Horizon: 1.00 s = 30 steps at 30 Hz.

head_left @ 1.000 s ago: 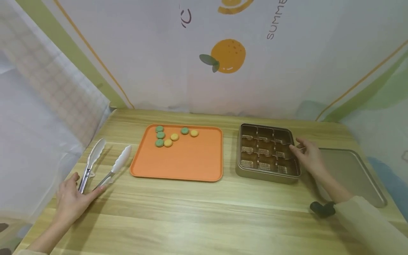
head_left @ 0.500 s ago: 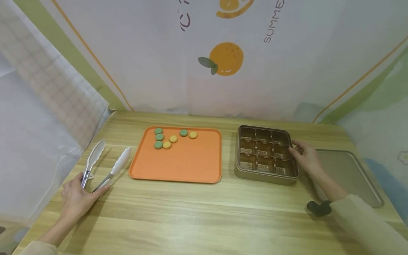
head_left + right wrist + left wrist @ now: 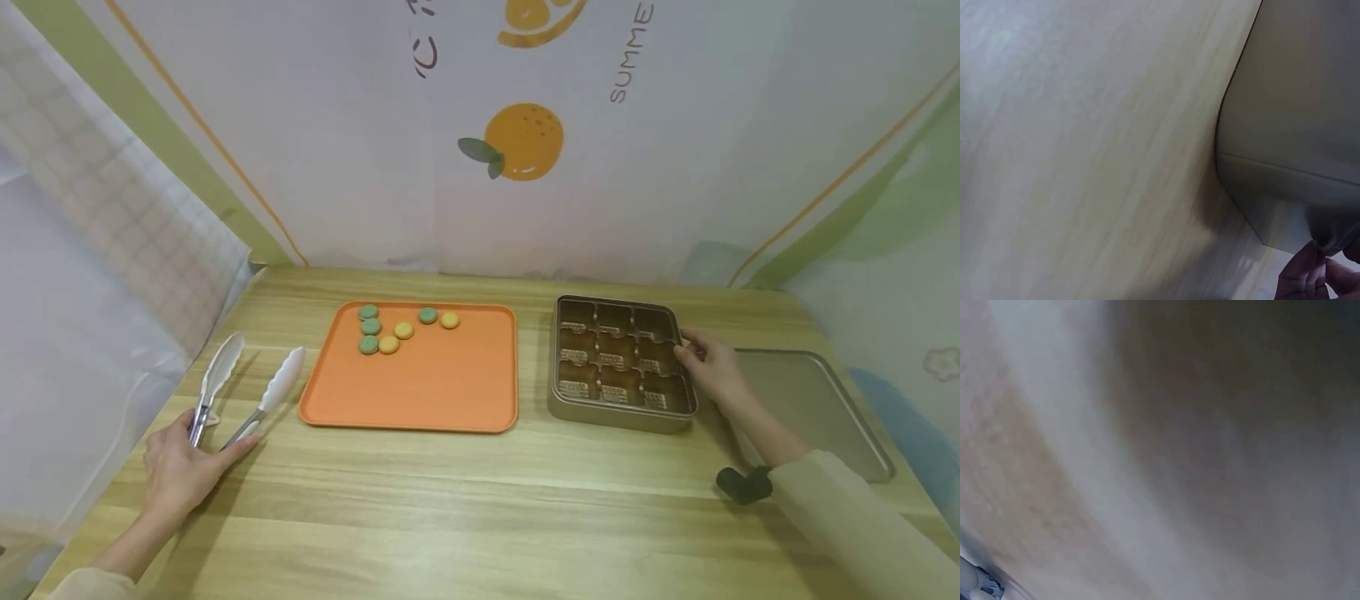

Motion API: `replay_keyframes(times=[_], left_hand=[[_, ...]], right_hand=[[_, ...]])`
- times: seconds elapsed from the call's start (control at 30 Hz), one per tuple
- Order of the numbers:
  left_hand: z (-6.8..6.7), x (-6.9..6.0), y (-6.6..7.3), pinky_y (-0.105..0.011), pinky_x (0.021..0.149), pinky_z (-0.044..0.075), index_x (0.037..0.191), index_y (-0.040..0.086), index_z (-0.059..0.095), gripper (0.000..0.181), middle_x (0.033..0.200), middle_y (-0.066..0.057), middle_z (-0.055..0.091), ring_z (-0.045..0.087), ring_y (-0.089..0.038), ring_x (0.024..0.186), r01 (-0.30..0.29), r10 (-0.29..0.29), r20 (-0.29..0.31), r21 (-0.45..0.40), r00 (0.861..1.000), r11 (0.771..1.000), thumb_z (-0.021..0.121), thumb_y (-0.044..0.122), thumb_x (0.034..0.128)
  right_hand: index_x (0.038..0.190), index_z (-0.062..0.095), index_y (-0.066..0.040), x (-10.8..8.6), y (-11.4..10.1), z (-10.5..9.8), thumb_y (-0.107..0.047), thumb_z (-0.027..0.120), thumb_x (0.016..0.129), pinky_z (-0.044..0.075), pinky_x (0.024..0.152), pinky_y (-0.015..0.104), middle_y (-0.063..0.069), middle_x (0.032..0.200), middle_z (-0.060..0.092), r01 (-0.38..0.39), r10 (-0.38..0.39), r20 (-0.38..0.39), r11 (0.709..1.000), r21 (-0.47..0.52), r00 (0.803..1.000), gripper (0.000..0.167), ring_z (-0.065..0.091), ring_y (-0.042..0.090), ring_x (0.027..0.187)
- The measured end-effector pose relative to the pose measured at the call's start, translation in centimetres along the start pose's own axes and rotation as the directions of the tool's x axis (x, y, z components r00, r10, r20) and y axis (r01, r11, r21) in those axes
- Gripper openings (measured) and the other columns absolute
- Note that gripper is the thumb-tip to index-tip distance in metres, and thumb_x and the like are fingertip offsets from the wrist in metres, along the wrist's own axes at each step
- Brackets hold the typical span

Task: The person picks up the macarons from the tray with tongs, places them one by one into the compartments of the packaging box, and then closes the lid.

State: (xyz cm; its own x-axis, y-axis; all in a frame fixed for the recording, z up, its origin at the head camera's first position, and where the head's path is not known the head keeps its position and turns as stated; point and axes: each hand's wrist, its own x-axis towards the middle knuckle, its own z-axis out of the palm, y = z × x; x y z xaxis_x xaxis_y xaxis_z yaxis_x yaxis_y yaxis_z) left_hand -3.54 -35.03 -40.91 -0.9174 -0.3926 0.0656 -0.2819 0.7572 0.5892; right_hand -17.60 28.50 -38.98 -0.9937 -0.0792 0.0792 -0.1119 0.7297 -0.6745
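Observation:
At the table's left side, metal tongs [image 3: 281, 379] with pale scalloped tips lie spread apart. My left hand [image 3: 180, 475] holds their handle end, fingers along one arm and thumb by the other. On the right stands a bronze-coloured square tin [image 3: 618, 418], its brown insert divided into several compartments. My right hand [image 3: 716, 371] pinches the tin's right rim between thumb and fingers. In the right wrist view, fingertips [image 3: 1300, 275] meet the corner of the tin's wall [image 3: 1297, 112]. The left wrist view is mostly blur.
An orange tray [image 3: 420, 387] lies between the tongs and the tin. Green macarons [image 3: 371, 327] and yellow macarons [image 3: 403, 331] sit toward its back left. A flat lid [image 3: 813, 400] of similar colour lies right of the tin, partly beneath my right arm. A printed cloth [image 3: 360, 167] hangs behind the table.
My left hand has slid slightly forward and right, closer round the tongs. The right hand stays at the tin's rim. The whole head view has shifted a little.

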Motion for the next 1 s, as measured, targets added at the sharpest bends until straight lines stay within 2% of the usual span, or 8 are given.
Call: replay_keyframes(times=[0.1,0.2,0.27,0.4,0.5,0.63,0.83,1.0], left_hand=[[-0.1,0.1,0.4,-0.042,0.072,0.029,0.118,-0.013,0.049,0.071,0.086,-0.024,0.045,0.037,-0.038,0.087,-0.049,0.049,-0.055,0.008,0.997,0.999,0.08,0.033,0.0729],[-0.2,0.4,1.0,-0.031,0.058,0.023,0.101,-0.006,0.058,0.054,0.064,-0.008,0.037,0.033,-0.021,0.067,-0.134,0.134,-0.137,0.009,0.981,0.991,0.085,0.026,0.0669],[-0.3,0.6,1.5,-0.029,0.053,0.022,0.099,-0.004,0.06,0.051,0.061,-0.004,0.033,0.029,-0.017,0.061,-0.183,0.182,-0.155,0.005,0.971,0.983,0.086,0.024,0.0653],[-0.4,0.9,2.8,-0.029,0.056,0.025,0.108,-0.004,0.061,0.055,0.066,-0.01,0.039,0.034,-0.019,0.067,-0.239,0.237,-0.111,-0.007,0.965,0.971,0.085,0.024,0.0667],[-0.3,0.7,3.7,-0.035,0.067,0.03,0.118,-0.007,0.056,0.066,0.088,-0.023,0.049,0.04,-0.031,0.084,-0.251,0.25,-0.048,-0.014,0.967,0.968,0.084,0.027,0.0684],[-0.2,0.4,4.9,-0.048,0.072,0.034,0.13,-0.011,0.046,0.084,0.112,-0.031,0.046,0.04,-0.042,0.1,-0.281,0.28,0.016,0.037,0.96,0.959,0.083,0.035,0.0692],[0.1,0.6,6.1,-0.046,0.065,0.039,0.13,-0.009,0.049,0.089,0.107,-0.028,0.051,0.048,-0.039,0.091,-0.345,0.34,0.063,0.158,0.938,0.925,0.081,0.047,0.0672],[-0.1,0.9,6.7,-0.034,0.054,0.038,0.124,-0.002,0.056,0.078,0.102,-0.021,0.054,0.051,-0.028,0.076,-0.338,0.322,0.109,0.207,0.941,0.918,0.078,0.05,0.0698]], right_hand=[[0.13,0.041,0.017,0.2,0.1,0.1,-0.016,0.047,0.099,0.043,0.059,0.02,0.019,0.094,0.055,-0.006,0.006,0.006,1.0,0.025,1.0,0.046,0.048,0.008,0.076],[0.132,0.039,0.017,0.2,0.2,0.1,-0.016,0.047,0.099,0.043,0.059,0.018,0.018,0.096,0.053,-0.021,0.021,0.007,0.998,0.062,1.0,0.047,0.047,0.001,0.075],[0.132,0.039,0.017,0.2,0.2,0.1,-0.016,0.046,0.099,0.044,0.059,0.017,0.017,0.096,0.052,-0.034,0.034,0.007,0.996,0.086,0.999,0.047,0.046,-0.003,0.075],[0.133,0.039,0.016,0.0,0.2,0.2,-0.015,0.046,0.098,0.043,0.059,0.015,0.012,0.093,0.051,-0.05,0.051,-0.002,0.992,0.119,0.999,0.047,0.046,-0.004,0.074],[0.133,0.039,0.016,0.0,0.2,0.3,-0.017,0.046,0.099,0.043,0.061,0.014,0.008,0.091,0.051,-0.065,0.066,-0.003,0.989,0.136,0.998,0.048,0.045,-0.004,0.074],[0.135,0.038,0.014,-0.1,0.2,0.3,-0.018,0.045,0.099,0.043,0.064,0.014,0.006,0.091,0.049,-0.078,0.079,0.004,0.985,0.151,0.997,0.049,0.045,-0.003,0.075],[0.134,0.038,0.014,-0.1,0.4,0.4,-0.017,0.045,0.099,0.043,0.061,0.015,0.006,0.09,0.049,-0.063,0.065,-0.01,0.987,0.145,0.998,0.048,0.045,-0.001,0.073],[0.134,0.038,0.015,-0.2,0.3,0.5,-0.017,0.046,0.099,0.042,0.061,0.015,0.007,0.088,0.05,-0.045,0.049,-0.022,0.988,0.147,0.999,0.048,0.044,-0.001,0.073]])
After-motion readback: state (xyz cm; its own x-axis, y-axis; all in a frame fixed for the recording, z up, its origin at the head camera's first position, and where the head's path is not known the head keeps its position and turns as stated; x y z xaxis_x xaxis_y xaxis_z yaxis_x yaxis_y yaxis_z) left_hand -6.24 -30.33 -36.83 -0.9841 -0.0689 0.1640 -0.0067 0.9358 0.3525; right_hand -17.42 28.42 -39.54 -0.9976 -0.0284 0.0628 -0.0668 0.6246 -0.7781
